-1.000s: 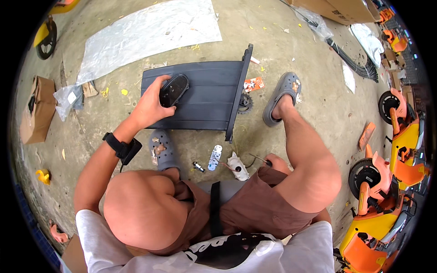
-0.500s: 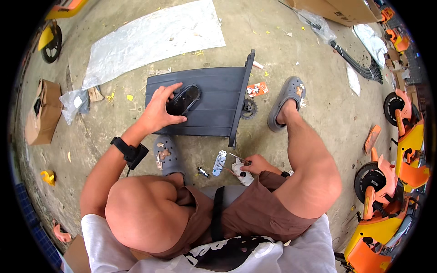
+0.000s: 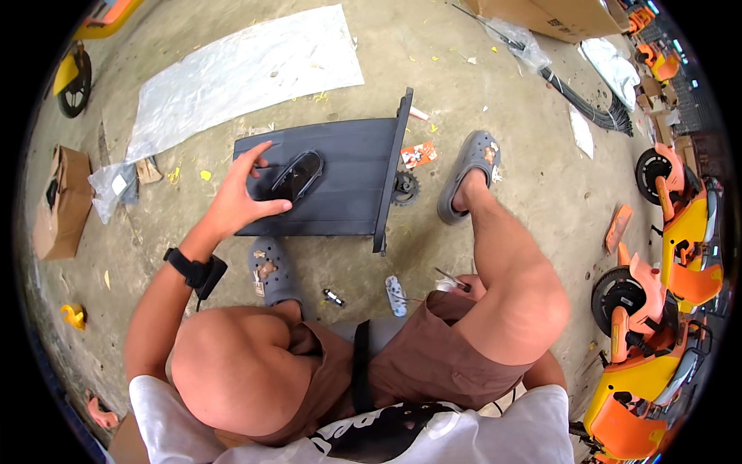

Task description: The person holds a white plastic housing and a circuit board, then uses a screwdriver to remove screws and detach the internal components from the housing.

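A black plastic panel point(image 3: 348, 182) with a raised rim along its right edge lies on the floor before my feet. On it rests a glossy black oval part point(image 3: 297, 176). My left hand point(image 3: 241, 189) is at that part's left side, thumb and fingers spread wide; whether it touches it I cannot tell. My right hand point(image 3: 473, 288) is low by my right calf, partly hidden behind my leg. It is closed on a thin metal-shafted tool point(image 3: 448, 276) whose kind is unclear. A crumpled white piece point(image 3: 444, 285) and a pale blue patterned strip point(image 3: 396, 295) lie beside it.
A small black-and-silver part point(image 3: 332, 297) lies between my feet. A toothed chainring point(image 3: 405, 188) and an orange card point(image 3: 418, 155) are right of the panel. Plastic sheeting point(image 3: 247, 73) spreads beyond it. Orange-yellow bikes point(image 3: 684, 240) stand at right, a cardboard box point(image 3: 63, 205) at left.
My right hand has moved right with the tool, farther behind my leg. The patterned strip and white piece have shifted right too. My left hand remains spread beside the oval part.
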Tool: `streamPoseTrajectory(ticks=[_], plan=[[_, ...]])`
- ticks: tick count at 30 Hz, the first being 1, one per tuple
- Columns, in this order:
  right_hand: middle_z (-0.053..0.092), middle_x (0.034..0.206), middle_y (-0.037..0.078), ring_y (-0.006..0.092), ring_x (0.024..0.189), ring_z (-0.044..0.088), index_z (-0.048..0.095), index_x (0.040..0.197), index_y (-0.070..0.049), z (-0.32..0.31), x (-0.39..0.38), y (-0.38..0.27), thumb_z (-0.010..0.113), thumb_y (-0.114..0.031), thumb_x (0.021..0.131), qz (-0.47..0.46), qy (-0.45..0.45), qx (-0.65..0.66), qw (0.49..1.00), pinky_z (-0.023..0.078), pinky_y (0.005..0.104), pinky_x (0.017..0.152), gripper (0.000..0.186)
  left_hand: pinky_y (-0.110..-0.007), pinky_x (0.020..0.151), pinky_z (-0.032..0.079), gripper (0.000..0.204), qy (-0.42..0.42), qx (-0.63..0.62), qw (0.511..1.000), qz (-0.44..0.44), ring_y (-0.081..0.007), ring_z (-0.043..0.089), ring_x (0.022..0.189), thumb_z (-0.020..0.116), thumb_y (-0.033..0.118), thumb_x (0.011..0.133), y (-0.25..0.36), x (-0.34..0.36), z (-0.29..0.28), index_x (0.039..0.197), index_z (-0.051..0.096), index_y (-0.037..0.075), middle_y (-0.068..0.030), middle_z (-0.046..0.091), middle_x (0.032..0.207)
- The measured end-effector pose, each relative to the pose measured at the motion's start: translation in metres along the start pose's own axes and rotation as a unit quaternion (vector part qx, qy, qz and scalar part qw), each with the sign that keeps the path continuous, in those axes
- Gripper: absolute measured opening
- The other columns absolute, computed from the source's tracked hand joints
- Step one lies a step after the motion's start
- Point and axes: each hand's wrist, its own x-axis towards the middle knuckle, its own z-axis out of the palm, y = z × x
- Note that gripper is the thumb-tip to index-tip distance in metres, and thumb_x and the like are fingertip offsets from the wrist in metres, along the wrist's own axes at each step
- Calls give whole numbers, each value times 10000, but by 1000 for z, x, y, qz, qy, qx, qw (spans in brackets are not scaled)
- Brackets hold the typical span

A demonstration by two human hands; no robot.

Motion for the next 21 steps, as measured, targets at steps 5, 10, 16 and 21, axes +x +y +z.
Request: streamPoseTrajectory(ticks=[5, 10, 16, 21], plan=[[633, 715, 201, 332, 657, 621, 707, 912, -34, -31, -46, 35, 717, -249, 741, 39, 45, -43, 997, 496, 370, 638, 275, -280, 811, 402, 689, 50, -29, 998, 30, -139, 484, 984, 734, 184, 784, -1, -19, -15, 1389, 419, 86, -53, 527, 1108], [637, 720, 206, 346, 666, 630, 708, 923, -34, -76, -89, 38, 709, -226, 742, 56, 113, -116, 985, 502, 373, 638, 264, -208, 577, 401, 194, 200, -112, 973, 34, -78, 524, 625, 538, 141, 963, 10, -32, -46, 1096, 595, 11, -5, 558, 687], [647, 727, 198, 355, 690, 643, 704, 934, -32, -165, -135, -25, 669, -157, 741, 112, 292, -247, 917, 512, 430, 650, 233, -210, 416, 307, 188, 85, -140, 980, -111, -38, 417, 450, 566, 178, 960, 81, -73, -119, 883, 604, 11, 50, 468, 545], [623, 719, 176, 329, 655, 622, 652, 985, 12, -231, -165, -102, 672, -164, 806, 40, 471, -267, 840, 485, 398, 605, 252, -188, 451, 340, 230, 26, 70, 997, 36, -47, 459, 467, 646, 229, 886, 143, -149, -181, 865, 617, 3, 33, 503, 581]])
